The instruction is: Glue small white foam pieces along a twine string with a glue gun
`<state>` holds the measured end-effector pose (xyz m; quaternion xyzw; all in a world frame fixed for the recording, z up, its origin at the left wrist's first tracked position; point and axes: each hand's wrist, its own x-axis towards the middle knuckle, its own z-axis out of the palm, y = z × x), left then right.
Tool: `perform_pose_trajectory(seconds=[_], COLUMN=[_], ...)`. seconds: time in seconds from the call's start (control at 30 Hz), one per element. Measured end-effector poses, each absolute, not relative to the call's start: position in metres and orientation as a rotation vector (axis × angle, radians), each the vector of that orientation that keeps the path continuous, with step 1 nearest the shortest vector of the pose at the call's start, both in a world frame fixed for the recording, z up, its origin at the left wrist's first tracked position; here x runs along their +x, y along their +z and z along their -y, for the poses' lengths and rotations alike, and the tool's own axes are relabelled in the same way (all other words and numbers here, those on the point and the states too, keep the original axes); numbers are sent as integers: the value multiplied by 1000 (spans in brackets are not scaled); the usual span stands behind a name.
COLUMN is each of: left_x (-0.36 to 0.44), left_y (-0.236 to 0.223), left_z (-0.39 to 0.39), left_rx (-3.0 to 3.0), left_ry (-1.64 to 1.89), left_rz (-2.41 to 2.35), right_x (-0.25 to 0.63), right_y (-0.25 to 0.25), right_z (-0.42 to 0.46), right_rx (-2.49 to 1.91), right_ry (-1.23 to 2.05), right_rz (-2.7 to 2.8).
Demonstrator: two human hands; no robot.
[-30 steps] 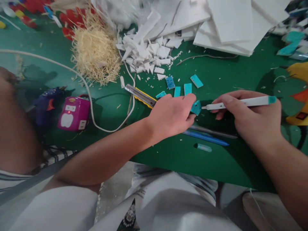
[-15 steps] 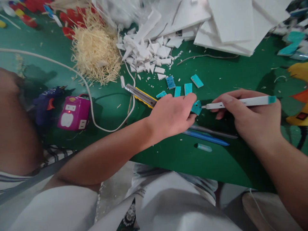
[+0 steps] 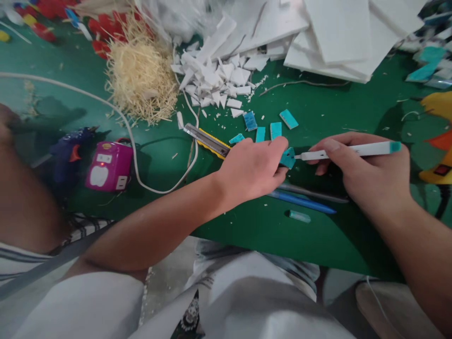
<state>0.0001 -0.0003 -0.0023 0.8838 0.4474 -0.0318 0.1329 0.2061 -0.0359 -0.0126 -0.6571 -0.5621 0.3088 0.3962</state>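
Observation:
My left hand (image 3: pixel 252 167) pinches a small teal foam piece (image 3: pixel 288 158) just above the green table (image 3: pixel 254 226). My right hand (image 3: pixel 367 176) grips a white marker with a teal end (image 3: pixel 353 150), its tip touching the teal piece. Several other teal pieces (image 3: pixel 268 129) lie on the table just beyond my left hand. The marker's teal cap (image 3: pixel 299 216) lies nearer to me, below a blue pen (image 3: pixel 303 201).
A yellow utility knife (image 3: pixel 208 140) lies left of my left hand. White foam scraps (image 3: pixel 215 82) and a straw heap (image 3: pixel 141 75) sit behind; white foam boards (image 3: pixel 335 37) at back right. A pink box (image 3: pixel 108 166), blue glue gun (image 3: pixel 70 153) and white cable (image 3: pixel 134 155) are left.

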Motion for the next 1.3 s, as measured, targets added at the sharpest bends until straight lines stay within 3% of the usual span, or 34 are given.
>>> perform_pose_trajectory(seconds=[1.3], left_x=[4], left_y=[0], left_z=[1], left_rx=[2583], left_ry=[-33], left_rz=[-1359], right_x=[203], right_y=[-8], right_z=[35], right_rx=[-1608], right_ry=[790], right_rz=[1287])
